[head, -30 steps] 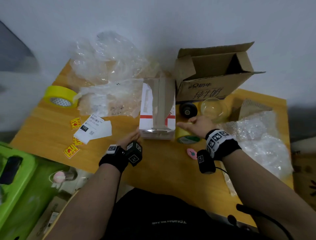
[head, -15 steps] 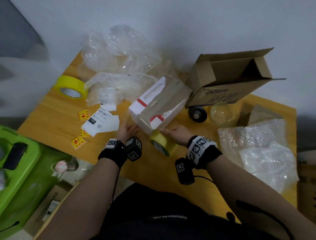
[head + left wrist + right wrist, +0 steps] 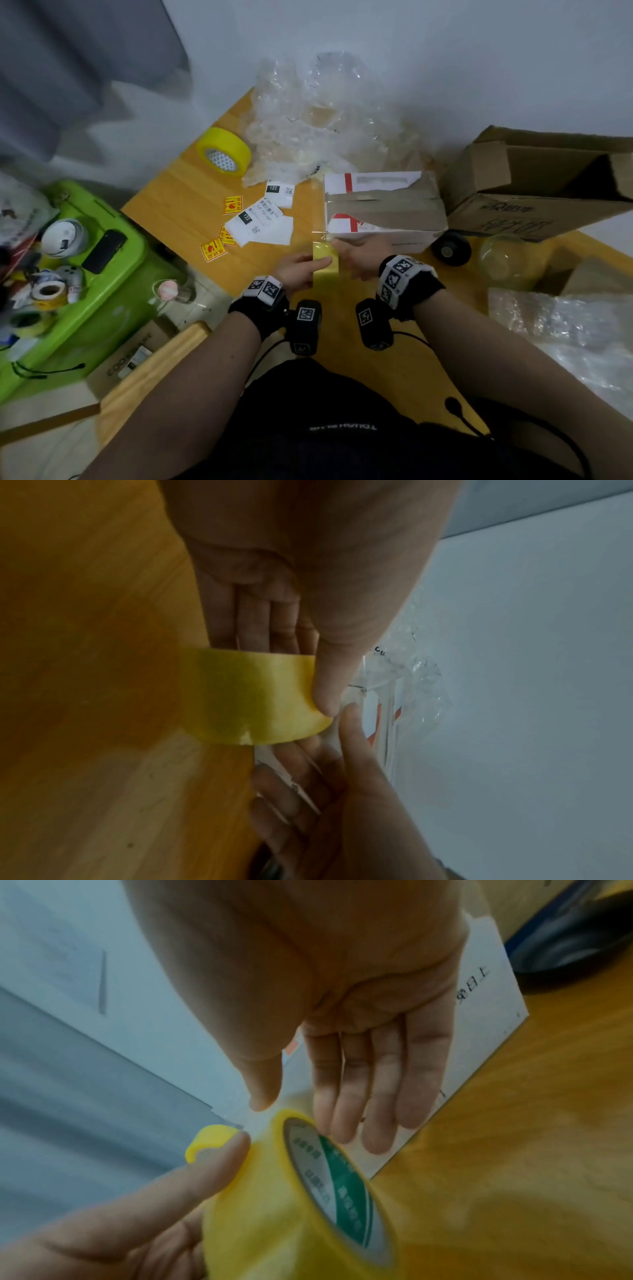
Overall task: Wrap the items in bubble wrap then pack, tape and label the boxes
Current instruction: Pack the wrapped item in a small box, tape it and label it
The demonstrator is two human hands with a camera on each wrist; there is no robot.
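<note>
The taped white box (image 3: 383, 212) lies on the wooden bench (image 3: 191, 195) straight ahead of the person, its long axis running left to right, with the brown tape seam along that same line on top. Both hands meet at its near left corner. The left hand (image 3: 301, 270) grips the yellow tape roll (image 3: 325, 263), fingers through the core and thumb curled over the outer face, so the roll stands on edge just in front of the corner, its axis roughly parallel to the box's length. A short clear strip runs from the roll up to that corner. The right hand (image 3: 358, 255) has its fingers straight and flat against the box's near side wall, thumb tip at the corner where the strip lands; in the left wrist view the two thumbs nearly touch there. The coming pull probably turns on this: the box lies away from the roll and to its right, so drawing the roll toward the body or across the left end would lay tape crosswise to the long seam, while the right hand, the nearer one to the box, pins the start. A second yellow roll (image 3: 224, 150) sits well apart at the far left, shipping labels (image 3: 263, 219) between.
</note>
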